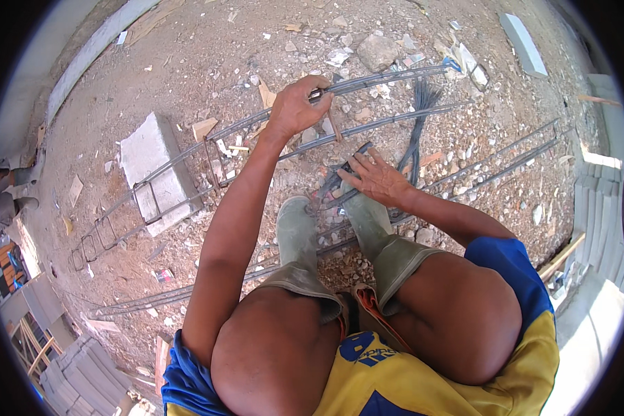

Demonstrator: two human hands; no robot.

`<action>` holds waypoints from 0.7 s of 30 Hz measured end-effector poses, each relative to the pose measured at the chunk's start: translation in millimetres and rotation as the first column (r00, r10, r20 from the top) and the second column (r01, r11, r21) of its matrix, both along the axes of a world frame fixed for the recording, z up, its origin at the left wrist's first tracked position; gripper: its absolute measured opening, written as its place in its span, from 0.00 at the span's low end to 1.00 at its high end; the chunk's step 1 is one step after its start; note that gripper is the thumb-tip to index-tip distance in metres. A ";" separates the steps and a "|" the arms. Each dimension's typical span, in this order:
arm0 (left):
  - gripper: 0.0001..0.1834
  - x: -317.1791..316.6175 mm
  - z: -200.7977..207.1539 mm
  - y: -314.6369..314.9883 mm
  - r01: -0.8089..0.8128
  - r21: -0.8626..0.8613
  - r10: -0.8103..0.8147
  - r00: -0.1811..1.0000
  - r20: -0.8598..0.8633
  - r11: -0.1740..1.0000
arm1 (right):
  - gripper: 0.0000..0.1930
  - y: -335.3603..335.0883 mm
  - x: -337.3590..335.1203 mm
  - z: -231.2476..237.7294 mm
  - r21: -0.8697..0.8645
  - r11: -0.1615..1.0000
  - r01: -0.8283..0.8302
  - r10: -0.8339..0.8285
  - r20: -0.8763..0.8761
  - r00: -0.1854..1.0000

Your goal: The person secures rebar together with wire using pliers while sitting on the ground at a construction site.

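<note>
Left hand (pixel 297 104) outstretched, fingers clenched around rebar cage (pixel 256 125); right hand (pixel 376 177) splayed open over stirrups (pixel 340 182).

view: your single head cam, left of the pair, fisheye
facing: steeply down past your knees (pixel 367 326) to the ground (pixel 208 62)
range: close, hands at arm's reach
edges: rim bends straight rebar (pixel 388 78)
overlap: none, one view only

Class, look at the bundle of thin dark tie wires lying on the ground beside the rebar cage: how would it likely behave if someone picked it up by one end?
The bundle of tie wires would probably droop, since its strands are thin and fan out at the top. It likely feels light next to the rebar cage. Loose strands might slip free, as no binding shows.
</note>
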State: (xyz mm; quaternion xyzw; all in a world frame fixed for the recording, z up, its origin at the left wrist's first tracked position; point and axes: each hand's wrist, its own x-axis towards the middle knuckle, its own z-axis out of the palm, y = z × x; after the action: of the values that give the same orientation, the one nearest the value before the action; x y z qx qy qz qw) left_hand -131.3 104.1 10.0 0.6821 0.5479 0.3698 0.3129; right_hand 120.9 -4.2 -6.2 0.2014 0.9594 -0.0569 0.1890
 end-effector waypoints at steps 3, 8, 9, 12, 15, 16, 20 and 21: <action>0.15 -3.0 3.8 -6.0 0.007 -0.052 -0.007 1.000 -0.009 0.999 | 0.27 7.8 -11.7 -12.6 0.076 0.997 -0.016 0.019 -0.046 0.999; 0.15 1.5 4.7 -5.7 0.004 -0.046 -0.007 0.999 -0.051 0.999 | 0.17 20.5 -16.5 -15.6 -0.032 0.999 -0.004 0.003 -0.025 1.000; 0.16 2.4 4.2 -5.6 0.003 -0.006 -0.003 0.998 -0.057 1.000 | 0.13 24.1 -16.3 -15.1 -0.068 0.997 0.022 -0.025 -0.035 0.999; 0.18 8.8 1.4 -4.4 0.001 0.067 0.002 0.999 -0.043 0.998 | 0.09 31.3 -19.6 -10.2 -0.104 0.986 0.129 -0.138 -0.083 0.987; 0.16 4.8 1.7 -3.5 0.013 0.003 -0.013 0.999 -0.032 1.000 | 0.10 32.3 -15.5 11.6 -0.219 0.970 0.107 -0.117 -0.031 0.993; 0.16 5.5 -0.1 -1.6 0.008 0.008 -0.008 1.000 -0.016 1.000 | 0.10 31.9 -8.9 25.6 -0.213 0.971 0.105 -0.111 -0.016 0.994; 0.24 -7.1 5.4 -9.6 0.010 -0.029 -0.012 0.998 -0.067 1.000 | 0.12 35.9 8.5 95.3 -0.597 0.698 0.395 -0.307 0.249 0.919; 0.25 -0.1 7.5 -5.0 0.041 -0.066 -0.046 0.996 -0.075 0.997 | 0.12 40.3 31.4 103.8 -0.635 0.647 0.423 -0.364 0.231 0.902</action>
State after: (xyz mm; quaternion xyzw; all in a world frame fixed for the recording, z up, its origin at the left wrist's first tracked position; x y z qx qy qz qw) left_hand -131.4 99.1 17.5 0.6972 0.5560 0.3187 0.3214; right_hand 152.3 36.1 97.6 0.3254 0.7976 -0.4296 0.2708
